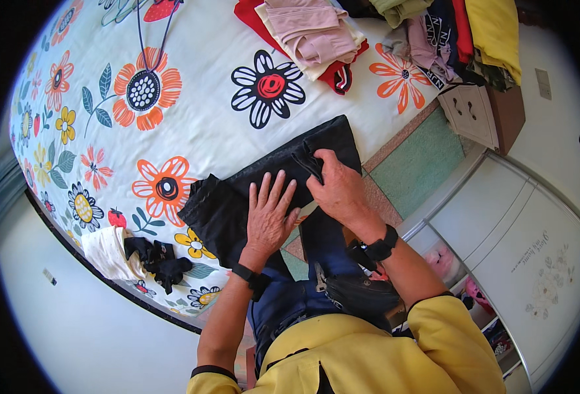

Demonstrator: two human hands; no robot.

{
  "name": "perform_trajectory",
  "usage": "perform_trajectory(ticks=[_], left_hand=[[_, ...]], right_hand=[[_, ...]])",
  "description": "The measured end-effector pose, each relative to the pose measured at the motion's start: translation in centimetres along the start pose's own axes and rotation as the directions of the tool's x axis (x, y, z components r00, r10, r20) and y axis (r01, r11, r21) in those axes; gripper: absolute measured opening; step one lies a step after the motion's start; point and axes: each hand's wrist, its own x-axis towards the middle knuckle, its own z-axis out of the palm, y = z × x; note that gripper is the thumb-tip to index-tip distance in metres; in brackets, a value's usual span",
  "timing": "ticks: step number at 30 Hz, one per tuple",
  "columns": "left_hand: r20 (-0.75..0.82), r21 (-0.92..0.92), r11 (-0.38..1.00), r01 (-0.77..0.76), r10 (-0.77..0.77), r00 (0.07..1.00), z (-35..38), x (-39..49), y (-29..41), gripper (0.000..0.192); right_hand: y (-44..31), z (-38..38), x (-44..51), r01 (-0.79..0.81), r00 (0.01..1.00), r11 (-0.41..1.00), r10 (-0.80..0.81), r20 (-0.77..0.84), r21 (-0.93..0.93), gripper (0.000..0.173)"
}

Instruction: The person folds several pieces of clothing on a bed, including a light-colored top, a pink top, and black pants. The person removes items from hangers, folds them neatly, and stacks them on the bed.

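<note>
Black trousers (221, 212), partly folded, lie on the flowered bed cover (211, 143) at the edge nearest me. Flat on the dark cloth, near its middle, rests my left hand (270, 214) with its fingers spread. To the right, my right hand (337, 184) has its thumb and fingers closed on a pinched fold of the same garment. Each wrist wears a black band. The palm sides of both hands are hidden.
Folded pink, cream and red clothes (314, 39) lie at the bed's far side. More clothes (492, 34) are heaped over a drawer cabinet (472, 115) at the upper right. White and black garments (115, 251) lie lower left. A wardrobe (516, 236) stands at the right.
</note>
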Motion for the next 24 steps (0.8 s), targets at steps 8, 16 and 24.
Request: perform_trajectory(ticks=[8, 16, 24], left_hand=[[-0.005, 0.104, 0.988, 0.113, -0.113, 0.994, 0.8, 0.5, -0.3, 0.064], [0.026, 0.095, 0.995, -0.004, 0.002, 1.0, 1.1, 0.9, 0.9, 0.071], [0.098, 0.092, 0.995, 0.031, -0.04, 0.994, 3.0, 1.3, 2.3, 0.075]], right_hand=[[2.1, 7.0, 2.4, 0.154, 0.986, 0.988, -0.154, -0.072, -0.004, 0.054], [4.4, 6.2, 2.0, 0.101, 0.986, 0.987, -0.116, 0.116, 0.125, 0.047], [3.8, 2.7, 4.1, 0.117, 0.992, 0.968, -0.123, 0.011, 0.223, 0.024]])
